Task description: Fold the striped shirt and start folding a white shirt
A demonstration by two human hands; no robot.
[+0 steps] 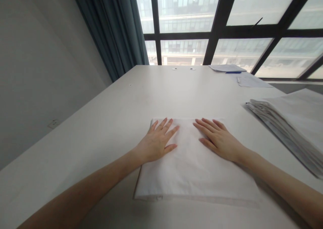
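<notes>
A white cloth, folded into a flat rectangle, lies on the white table in front of me. My left hand rests palm down on its far left part, fingers spread. Across from it, my right hand lies flat on the far right part, thumb apart from the fingers. A gap of bare cloth shows between the two hands. The near edge of the cloth has more than one layer, and faint creases run over its surface. Neither hand grips anything.
To the right stands a stack of folded white cloths. Papers, a blue pen and another thin white sheet lie at the far right. Beyond the table are a blue curtain and windows; a wall runs along the left.
</notes>
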